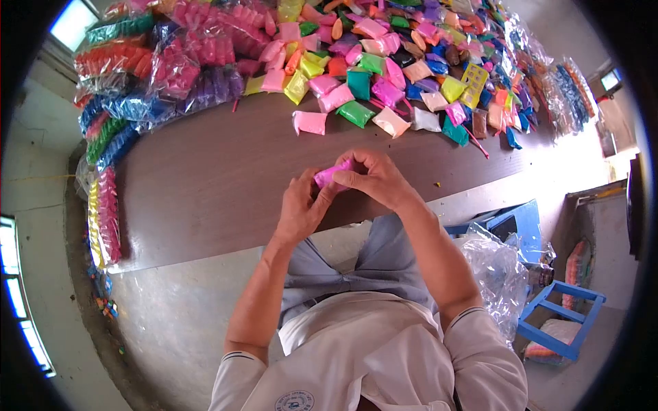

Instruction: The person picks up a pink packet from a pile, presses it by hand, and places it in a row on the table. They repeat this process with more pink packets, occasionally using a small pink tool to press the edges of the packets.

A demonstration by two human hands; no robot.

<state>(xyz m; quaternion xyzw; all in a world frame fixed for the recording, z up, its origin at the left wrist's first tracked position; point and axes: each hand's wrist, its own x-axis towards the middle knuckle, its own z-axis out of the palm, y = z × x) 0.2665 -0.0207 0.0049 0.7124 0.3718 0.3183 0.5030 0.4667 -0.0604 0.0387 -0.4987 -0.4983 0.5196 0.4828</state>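
Between my two hands, over the front part of the brown table (205, 185), is a small pink packet (333, 174) in clear wrapping. My left hand (301, 202) pinches its left end between thumb and fingers. On the other end, my right hand (377, 177) has its thumb and curled fingers closed. Part of the packet is hidden behind the fingers. Just beyond my hands lie loose packets: a pink one (310, 123), a green one (355, 114) and a peach one (391, 122).
A big heap of coloured packets (411, 68) covers the table's far side. Bagged bundles (123, 65) are stacked at the left, with yellow and pink strips (104, 216) along the left edge. Clear plastic bags (490, 274) and a blue stool (562, 318) stand at my right.
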